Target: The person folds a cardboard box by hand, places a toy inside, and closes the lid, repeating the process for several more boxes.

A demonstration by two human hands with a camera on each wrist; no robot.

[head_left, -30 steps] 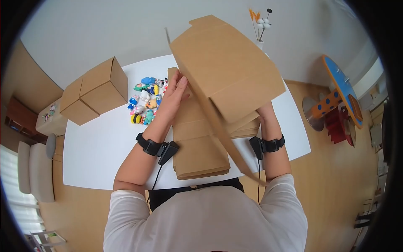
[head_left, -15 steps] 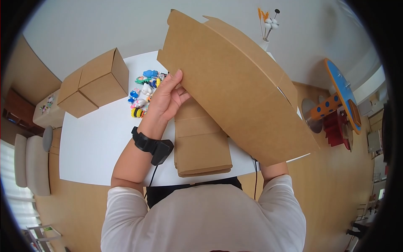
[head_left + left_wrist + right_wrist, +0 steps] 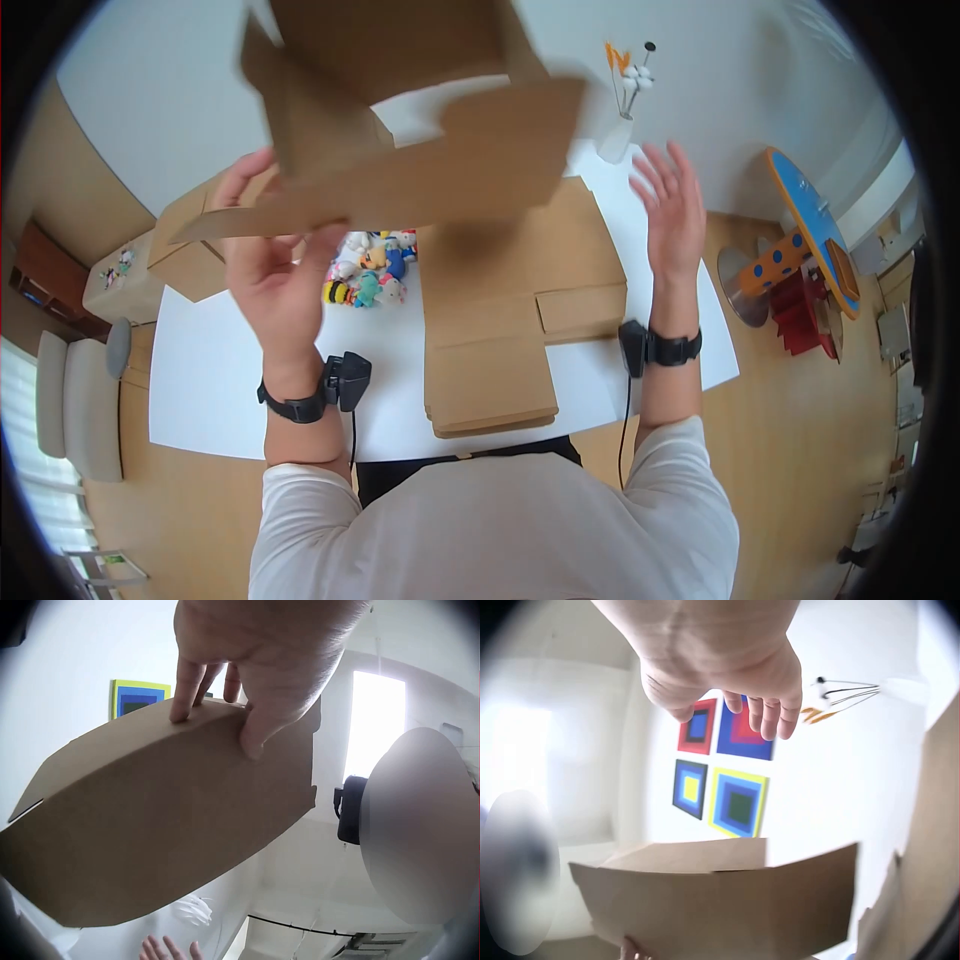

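Note:
My left hand (image 3: 275,295) holds up a partly folded cardboard box (image 3: 420,185), pinching one edge between thumb and fingers. In the left wrist view, the thumb presses on a broad panel of the box (image 3: 172,817) while the fingers lie over its edge. Off to the right, my right hand (image 3: 676,225) is raised with its fingers spread and holds nothing. The right wrist view shows that hand (image 3: 727,667) apart from the box (image 3: 720,911). Below, a pile of flattened cardboard boxes (image 3: 490,385) lies on the white table (image 3: 230,380).
Small toy figures (image 3: 370,270) sit crowded left of the pile. Behind the left hand stand folded cardboard boxes (image 3: 185,245). A white vase (image 3: 615,140) with dried stems is at the table's back right. A blue-topped play table (image 3: 815,220) stands farther right.
The box has swung from the right side up and left, turning so its open inside faces me. My right hand has come off it and moved up; my left hand keeps its hold.

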